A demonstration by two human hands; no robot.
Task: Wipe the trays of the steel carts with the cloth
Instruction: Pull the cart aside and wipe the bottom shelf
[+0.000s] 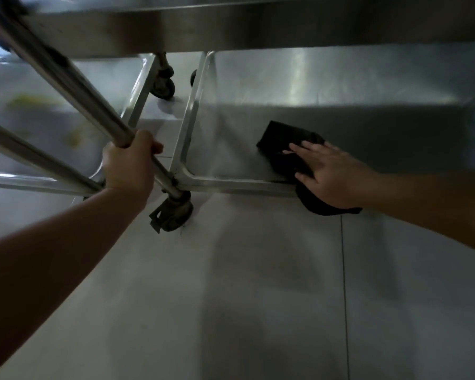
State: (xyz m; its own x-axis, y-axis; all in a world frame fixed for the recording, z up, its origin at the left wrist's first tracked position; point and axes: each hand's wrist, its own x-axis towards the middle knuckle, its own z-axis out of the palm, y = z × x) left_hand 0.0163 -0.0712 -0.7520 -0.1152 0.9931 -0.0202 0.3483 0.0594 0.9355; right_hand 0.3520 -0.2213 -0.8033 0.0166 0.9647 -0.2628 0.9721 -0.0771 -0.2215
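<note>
- The left forearm enters nearest the camera from 8 o'clock, and the left hand (130,163) is wrapped round the steel upright (66,80) of the cart, just above the corner caster (173,212)
- The right hand (327,174) comes in from 3 o'clock and lies flat with fingers straight and spread on the dark cloth (288,149), pressing it onto the bottom tray (258,100); it grips nothing
- The cloth sits at the near edge of that tray, its tail draped over the near rim (231,185) below the palm; its long axis runs from 5 o'clock up to 11 o'clock, following the fingers
- From the hand, the bare steel of the tray spreads toward 12 and 10 o'clock, so the next stroke probably pushes away from the body or sweeps left toward the corner
- The right hand is the only one near the cloth; the left, well apart at 9 o'clock, seems to steady the cart
- A second cart's tray (39,111) to the left shows yellowish smears, blurred
</note>
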